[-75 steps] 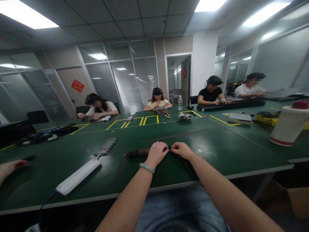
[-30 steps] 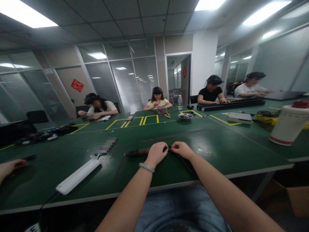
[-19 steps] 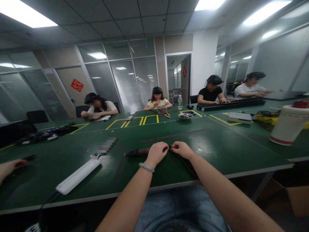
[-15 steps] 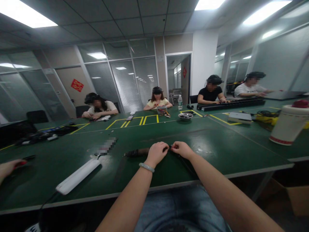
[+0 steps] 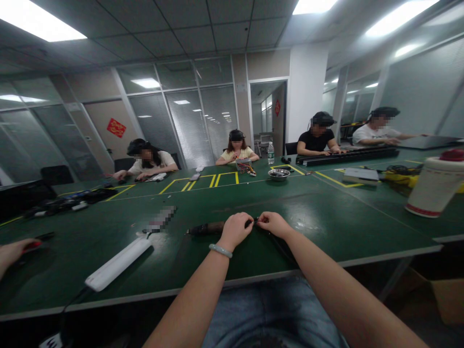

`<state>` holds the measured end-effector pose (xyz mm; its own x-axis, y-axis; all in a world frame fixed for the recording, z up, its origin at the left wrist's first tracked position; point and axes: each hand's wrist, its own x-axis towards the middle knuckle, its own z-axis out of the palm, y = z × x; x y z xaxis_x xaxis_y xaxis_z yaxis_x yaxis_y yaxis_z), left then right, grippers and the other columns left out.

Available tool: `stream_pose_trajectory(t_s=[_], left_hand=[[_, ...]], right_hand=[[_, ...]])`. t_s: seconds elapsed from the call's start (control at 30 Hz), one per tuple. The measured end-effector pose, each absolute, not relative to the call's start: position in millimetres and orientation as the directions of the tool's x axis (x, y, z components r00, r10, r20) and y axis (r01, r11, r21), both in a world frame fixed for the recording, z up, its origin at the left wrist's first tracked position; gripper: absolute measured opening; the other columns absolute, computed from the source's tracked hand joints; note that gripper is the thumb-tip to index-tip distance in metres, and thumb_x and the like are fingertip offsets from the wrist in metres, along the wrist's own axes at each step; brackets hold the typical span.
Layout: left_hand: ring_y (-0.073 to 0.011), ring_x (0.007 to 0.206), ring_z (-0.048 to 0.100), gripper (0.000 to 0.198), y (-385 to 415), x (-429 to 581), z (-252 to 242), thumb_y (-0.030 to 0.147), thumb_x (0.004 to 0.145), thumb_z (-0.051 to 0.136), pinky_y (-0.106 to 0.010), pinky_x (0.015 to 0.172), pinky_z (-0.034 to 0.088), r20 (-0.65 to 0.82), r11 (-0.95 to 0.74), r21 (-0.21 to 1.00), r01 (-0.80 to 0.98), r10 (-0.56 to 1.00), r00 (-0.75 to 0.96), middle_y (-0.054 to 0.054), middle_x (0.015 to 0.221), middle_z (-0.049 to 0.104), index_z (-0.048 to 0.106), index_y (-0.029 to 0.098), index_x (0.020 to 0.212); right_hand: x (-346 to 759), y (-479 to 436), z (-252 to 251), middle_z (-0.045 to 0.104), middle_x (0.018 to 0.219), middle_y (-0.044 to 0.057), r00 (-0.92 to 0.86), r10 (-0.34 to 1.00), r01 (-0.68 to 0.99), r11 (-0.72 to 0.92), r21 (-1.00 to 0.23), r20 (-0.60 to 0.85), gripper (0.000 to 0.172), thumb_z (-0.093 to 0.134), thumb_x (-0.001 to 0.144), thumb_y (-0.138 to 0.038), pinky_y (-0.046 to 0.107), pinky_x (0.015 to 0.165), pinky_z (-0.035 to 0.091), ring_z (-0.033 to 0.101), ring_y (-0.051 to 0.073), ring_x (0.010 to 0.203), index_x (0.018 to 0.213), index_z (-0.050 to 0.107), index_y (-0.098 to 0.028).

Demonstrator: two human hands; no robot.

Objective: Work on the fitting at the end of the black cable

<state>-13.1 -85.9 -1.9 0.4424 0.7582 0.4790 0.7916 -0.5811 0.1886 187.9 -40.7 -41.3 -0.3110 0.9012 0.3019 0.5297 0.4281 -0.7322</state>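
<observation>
My left hand (image 5: pixel 237 229), with a pale bracelet at the wrist, is closed around the back end of a dark electric screwdriver (image 5: pixel 205 228). The tool lies on the green table with its narrow tip pointing left. Close to its right, my right hand (image 5: pixel 271 224) pinches the end of a black cable (image 5: pixel 281 246). The cable runs from those fingers down toward the table's front edge. Between my fingertips a small dark connector shows; whether it is seated in the tool I cannot tell.
A white power strip (image 5: pixel 118 263) lies left, near a blurred-out phone-like object (image 5: pixel 160 220). Another person's hand (image 5: pixel 14 253) holds something red and black at far left. A metal bowl (image 5: pixel 278 174) and a white tumbler (image 5: pixel 433 188) stand beyond and right. Several people sit opposite.
My hands stay almost in the same place at the tool's back end. Across the table, the person at left has stretched an arm out to the left.
</observation>
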Motion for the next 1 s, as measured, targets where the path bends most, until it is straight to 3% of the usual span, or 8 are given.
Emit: stream_pose_trajectory(t_s=[0.53, 0.8, 1.0], left_hand=[[-0.0182, 0.095, 0.06, 0.018, -84.9, -13.5, -3.0, 0.032, 0.09, 0.053, -0.032, 0.087, 0.046, 0.48, -0.573, 0.166, 0.802, 0.757, 0.442, -0.003, 0.101, 0.066, 0.065, 0.022, 0.099], [-0.0184, 0.094, 0.06, 0.014, -85.2, -13.9, -3.2, 0.025, 0.087, 0.055, -0.033, 0.087, 0.045, 0.487, -0.585, 0.162, 0.795, 0.748, 0.451, -0.002, 0.101, 0.066, 0.063, 0.023, 0.099], [-0.0194, 0.095, 0.06, 0.019, -86.1, -13.1, -2.5, 0.032, 0.089, 0.054, -0.034, 0.087, 0.046, 0.486, -0.565, 0.178, 0.806, 0.762, 0.427, -0.004, 0.102, 0.066, 0.063, 0.022, 0.102]], right_hand=[[186.5, -38.9, -43.9, 0.067, 0.071, 0.001, -0.312, 0.905, 0.534, 0.419, -0.734, 0.29, 0.017, 0.065, 0.075, -0.033, 0.022, 0.059, 0.042, 0.058, 0.013, 0.063, 0.079, 0.066, -0.016], [186.8, -42.1, -41.1, 0.067, 0.072, 0.001, -0.304, 0.906, 0.528, 0.418, -0.739, 0.295, 0.015, 0.066, 0.075, -0.031, 0.022, 0.059, 0.043, 0.058, 0.013, 0.064, 0.079, 0.066, -0.016], [186.9, -41.9, -40.8, 0.068, 0.073, 0.002, -0.312, 0.905, 0.524, 0.419, -0.742, 0.29, 0.015, 0.066, 0.076, -0.031, 0.022, 0.059, 0.044, 0.059, 0.013, 0.064, 0.079, 0.067, -0.016]])
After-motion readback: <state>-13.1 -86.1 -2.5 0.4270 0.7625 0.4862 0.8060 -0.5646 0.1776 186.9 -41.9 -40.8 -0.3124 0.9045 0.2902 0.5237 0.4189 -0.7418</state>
